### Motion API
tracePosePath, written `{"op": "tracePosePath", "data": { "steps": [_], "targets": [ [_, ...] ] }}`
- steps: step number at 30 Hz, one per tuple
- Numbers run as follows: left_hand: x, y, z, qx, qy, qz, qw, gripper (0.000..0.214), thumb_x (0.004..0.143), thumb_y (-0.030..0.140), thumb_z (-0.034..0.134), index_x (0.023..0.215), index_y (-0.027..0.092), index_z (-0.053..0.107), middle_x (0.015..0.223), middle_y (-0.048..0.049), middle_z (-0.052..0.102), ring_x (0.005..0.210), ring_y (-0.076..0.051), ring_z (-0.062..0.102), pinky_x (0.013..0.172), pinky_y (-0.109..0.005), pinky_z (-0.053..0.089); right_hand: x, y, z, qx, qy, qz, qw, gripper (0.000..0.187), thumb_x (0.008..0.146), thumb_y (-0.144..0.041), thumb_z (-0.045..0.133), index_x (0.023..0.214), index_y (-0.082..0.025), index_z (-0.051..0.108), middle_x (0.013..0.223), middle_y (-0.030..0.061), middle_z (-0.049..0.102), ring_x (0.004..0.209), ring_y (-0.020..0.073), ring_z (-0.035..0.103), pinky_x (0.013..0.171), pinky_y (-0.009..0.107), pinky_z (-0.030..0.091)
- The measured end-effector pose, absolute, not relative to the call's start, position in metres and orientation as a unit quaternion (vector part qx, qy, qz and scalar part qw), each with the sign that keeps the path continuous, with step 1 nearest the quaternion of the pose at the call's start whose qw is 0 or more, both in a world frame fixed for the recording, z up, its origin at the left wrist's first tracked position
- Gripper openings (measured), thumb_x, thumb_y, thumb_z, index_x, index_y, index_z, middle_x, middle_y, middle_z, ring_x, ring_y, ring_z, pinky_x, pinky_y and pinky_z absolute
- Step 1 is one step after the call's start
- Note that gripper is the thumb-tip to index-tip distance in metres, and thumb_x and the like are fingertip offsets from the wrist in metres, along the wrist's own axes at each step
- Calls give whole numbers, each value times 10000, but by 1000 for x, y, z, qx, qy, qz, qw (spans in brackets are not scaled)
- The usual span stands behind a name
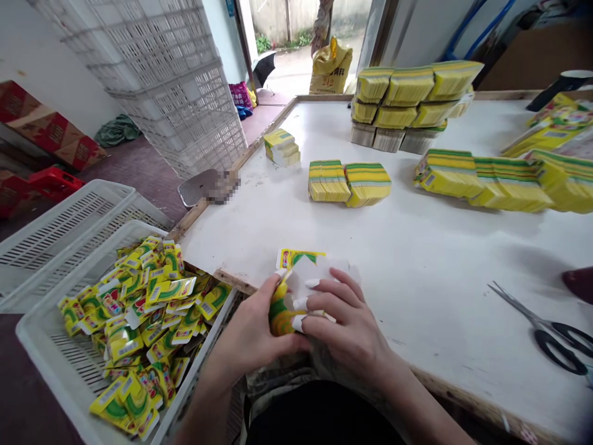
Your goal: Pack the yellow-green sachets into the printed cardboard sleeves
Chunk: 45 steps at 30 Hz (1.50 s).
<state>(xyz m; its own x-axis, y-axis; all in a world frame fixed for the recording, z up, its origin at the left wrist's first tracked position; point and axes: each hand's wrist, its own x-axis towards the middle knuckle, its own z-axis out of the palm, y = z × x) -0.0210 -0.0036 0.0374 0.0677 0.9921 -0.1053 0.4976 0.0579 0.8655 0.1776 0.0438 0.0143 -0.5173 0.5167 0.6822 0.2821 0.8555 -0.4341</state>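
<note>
Both my hands meet at the near edge of the white table (pixel 417 259). My left hand (pixel 252 337) grips a yellow-green packet (pixel 280 312) from the left, thumb pressed on it. My right hand (pixel 345 324) curls its fingers over a flat carton blank (pixel 306 266), white inside with a yellow-green printed edge, which lies partly against the packet. The two hands touch around these pieces. Just left of my left hand stands a white plastic crate (pixel 50 346) filled with several loose yellow-green packets (pixel 148 315).
Stacks of flat yellow cartons sit mid-table (pixel 349 182), at the right (pixel 504 179) and piled at the back (pixel 412 102). Black-handled scissors (pixel 551 334) lie at the right. Tall white crates (pixel 171 80) lean at the left; a second empty crate (pixel 55 222) sits behind the filled one.
</note>
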Motion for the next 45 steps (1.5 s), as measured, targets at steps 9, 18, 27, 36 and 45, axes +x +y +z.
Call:
{"op": "tracePosePath", "data": {
  "steps": [9,18,27,36,45],
  "targets": [
    [15,-11,-5,680,573,341,305,788,714,222,699,1343,256,227,1155,-75,619,985,-210,636,831,-315,512,168,37,-6,-344,-520,686,375,438,911,-434,531,1299,-231,533,1322,104,571,1227,265,525,1052,439,412],
    [22,-12,-12,707,531,400,240,681,717,158,674,1269,277,294,1229,-91,512,1073,-213,598,876,-328,497,159,36,-14,-332,-359,787,375,419,740,-465,740,1098,-258,677,1192,68,653,1111,248,602,1019,402,443],
    [19,-11,-12,683,571,323,320,643,678,168,641,1199,239,272,927,-19,566,771,-196,615,659,-311,509,164,30,-10,-292,-708,530,365,612,891,-284,581,1462,-260,361,1448,91,471,1310,270,457,1094,423,383],
    [17,-8,-22,642,668,307,218,569,678,87,598,1194,200,387,1132,-101,548,1081,-268,553,926,-457,469,175,40,-32,-356,-777,373,360,661,862,-72,479,1481,-245,320,1541,136,318,1416,282,299,1099,473,370],
    [-9,-6,-2,643,650,263,308,501,669,313,746,1112,199,544,996,-48,671,879,-217,652,788,-330,518,191,50,-14,-302,-841,400,205,311,879,-106,528,1134,-231,655,1324,142,541,1175,268,575,939,413,497]
  ]
}}
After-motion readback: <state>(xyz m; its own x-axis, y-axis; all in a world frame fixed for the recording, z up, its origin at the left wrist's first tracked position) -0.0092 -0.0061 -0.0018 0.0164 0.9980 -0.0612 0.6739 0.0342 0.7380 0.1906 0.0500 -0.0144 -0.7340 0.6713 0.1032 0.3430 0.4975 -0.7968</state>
